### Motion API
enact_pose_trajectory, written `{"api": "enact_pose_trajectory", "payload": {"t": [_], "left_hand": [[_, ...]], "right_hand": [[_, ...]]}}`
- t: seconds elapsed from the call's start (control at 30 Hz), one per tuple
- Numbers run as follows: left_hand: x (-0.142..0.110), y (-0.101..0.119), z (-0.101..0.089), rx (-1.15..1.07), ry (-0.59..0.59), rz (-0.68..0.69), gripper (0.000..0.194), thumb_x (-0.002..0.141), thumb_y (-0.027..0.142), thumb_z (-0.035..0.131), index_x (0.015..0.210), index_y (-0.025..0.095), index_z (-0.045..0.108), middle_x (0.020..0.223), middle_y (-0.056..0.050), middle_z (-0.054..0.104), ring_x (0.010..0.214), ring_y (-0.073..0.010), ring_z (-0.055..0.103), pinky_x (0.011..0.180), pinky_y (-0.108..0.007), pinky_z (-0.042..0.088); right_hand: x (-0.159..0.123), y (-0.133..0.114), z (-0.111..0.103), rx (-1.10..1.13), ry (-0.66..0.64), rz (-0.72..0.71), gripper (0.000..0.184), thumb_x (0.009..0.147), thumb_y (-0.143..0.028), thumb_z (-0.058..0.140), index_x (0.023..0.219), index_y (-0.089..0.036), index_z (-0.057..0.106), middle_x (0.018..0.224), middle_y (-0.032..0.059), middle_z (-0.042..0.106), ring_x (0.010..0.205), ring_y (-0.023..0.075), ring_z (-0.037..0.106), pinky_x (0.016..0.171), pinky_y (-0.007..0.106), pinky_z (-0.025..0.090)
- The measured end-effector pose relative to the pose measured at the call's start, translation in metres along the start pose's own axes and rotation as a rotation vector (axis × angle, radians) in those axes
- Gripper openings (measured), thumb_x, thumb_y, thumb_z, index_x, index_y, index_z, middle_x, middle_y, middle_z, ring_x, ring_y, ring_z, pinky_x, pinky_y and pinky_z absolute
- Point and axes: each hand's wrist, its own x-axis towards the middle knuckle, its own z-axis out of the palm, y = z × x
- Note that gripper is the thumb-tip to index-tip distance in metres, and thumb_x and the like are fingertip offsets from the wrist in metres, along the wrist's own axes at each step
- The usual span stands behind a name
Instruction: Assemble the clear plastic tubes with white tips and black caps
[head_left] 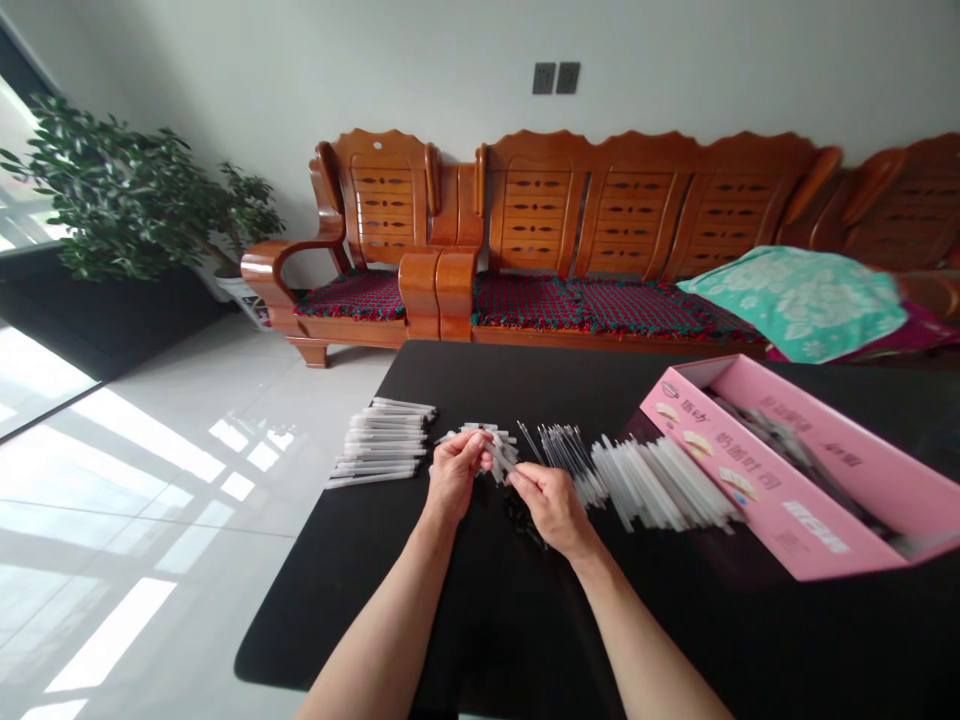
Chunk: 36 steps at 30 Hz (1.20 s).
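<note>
So both bare hands are working well left of the pink box (731, 470), over a black surface (337, 590). Right hand (553, 508) is the closer one to the box, thumb and fingers pinched on the lower end of a slim whitish tube (499, 458). Left hand (452, 478) sits further left of the box — fingers pinched together round the upper end. Some small black bits (529, 522) lie by the right hand, left of the box, too blurry to name.

Then the rows: clear-ish tubes (660, 485) right beside the box, thin dark-tipped rods (566, 450) next out from it, a little heap of short whitish pieces (504, 437) partly hidden by the hands, and a stack of white sticks with dark ends (382, 440) furthest from the box.

Beyond the box there's a teal cloth (810, 300) on a carved wooden bench (622, 200) — potted plant (127, 200) way off to the box's left.
</note>
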Motion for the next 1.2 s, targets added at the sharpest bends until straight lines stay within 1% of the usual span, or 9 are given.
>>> {"api": "enact_pose_trajectory", "payload": {"t": [0.17,0.23,0.4,0.47,0.7,0.77,0.93,1.0,1.2], "left_hand": [[-0.001,0.001,0.002,-0.001,0.065,0.01,0.033,0.07,0.041,0.082,0.081,0.011,0.076,0.057,0.0,0.062,0.049,-0.0089,0.054,0.053,-0.021,0.042],[0.0,0.004,0.001,-0.006,0.048,0.006,0.033,0.069,0.041,0.083,0.08,0.011,0.075,0.057,-0.001,0.062,0.05,-0.0089,0.054,0.053,-0.021,0.042],[0.0,0.007,0.0,0.007,-0.033,-0.002,0.034,0.07,0.042,0.083,0.082,0.012,0.076,0.059,-0.002,0.064,0.051,-0.0098,0.055,0.054,-0.021,0.043],[-0.001,0.005,0.001,0.007,-0.025,0.005,0.034,0.07,0.042,0.083,0.083,0.012,0.076,0.059,-0.002,0.064,0.051,-0.0096,0.055,0.054,-0.021,0.044],[-0.001,-0.001,0.002,-0.012,0.073,0.011,0.03,0.07,0.039,0.083,0.081,0.011,0.076,0.058,0.0,0.062,0.05,-0.0079,0.054,0.053,-0.019,0.043],[-0.001,0.001,0.001,-0.013,0.06,0.014,0.031,0.07,0.04,0.083,0.081,0.011,0.075,0.058,-0.001,0.063,0.05,-0.0082,0.055,0.053,-0.02,0.044],[-0.003,0.004,0.001,0.008,-0.07,-0.005,0.032,0.072,0.041,0.082,0.083,0.011,0.075,0.06,-0.002,0.064,0.052,-0.01,0.057,0.054,-0.021,0.045],[-0.002,0.002,0.0,0.012,-0.089,-0.012,0.032,0.073,0.04,0.081,0.084,0.011,0.075,0.06,-0.003,0.064,0.052,-0.0102,0.057,0.054,-0.021,0.045],[0.012,0.01,-0.013,-0.055,0.246,0.128,0.034,0.066,0.042,0.084,0.075,0.011,0.073,0.059,0.001,0.061,0.049,-0.0055,0.051,0.05,-0.017,0.041]], "right_hand": [[0.001,-0.006,0.006,-0.482,0.162,-0.19,0.034,0.098,-0.028,0.042,0.076,-0.016,0.065,0.064,0.0068,0.061,0.06,0.0153,0.051,0.06,0.028,0.028],[0.001,-0.005,0.006,-0.415,0.147,-0.161,0.034,0.099,-0.031,0.043,0.078,-0.017,0.066,0.064,0.0059,0.06,0.06,0.0152,0.051,0.059,0.027,0.029],[0.001,0.005,0.002,0.132,-0.02,0.075,0.044,0.099,-0.051,0.042,0.085,-0.017,0.067,0.053,-0.004,0.042,0.048,0.0117,0.036,0.048,0.024,0.025],[0.001,0.007,0.002,0.163,-0.042,0.081,0.046,0.099,-0.051,0.04,0.086,-0.017,0.068,0.051,-0.0049,0.039,0.046,0.0114,0.034,0.047,0.024,0.024],[0.001,-0.003,0.008,-0.515,0.184,-0.204,0.035,0.099,-0.029,0.042,0.075,-0.016,0.065,0.063,0.0073,0.06,0.06,0.0149,0.05,0.059,0.027,0.029],[0.001,-0.003,0.009,-0.44,0.176,-0.176,0.034,0.099,-0.031,0.043,0.075,-0.017,0.064,0.063,0.0061,0.058,0.059,0.0145,0.049,0.059,0.026,0.029],[0.001,0.0,0.006,0.234,-0.03,0.112,0.041,0.099,-0.048,0.042,0.084,-0.016,0.064,0.051,-0.005,0.039,0.045,0.0104,0.031,0.046,0.024,0.023],[0.0,0.001,0.003,0.353,-0.095,0.169,0.043,0.098,-0.05,0.04,0.087,-0.015,0.064,0.048,-0.0079,0.031,0.042,0.0099,0.025,0.043,0.024,0.02],[-0.009,0.008,-0.002,-0.359,0.164,-0.145,0.038,0.098,-0.032,0.044,0.07,-0.016,0.064,0.058,0.0022,0.054,0.054,0.0129,0.047,0.057,0.026,0.028]]}}
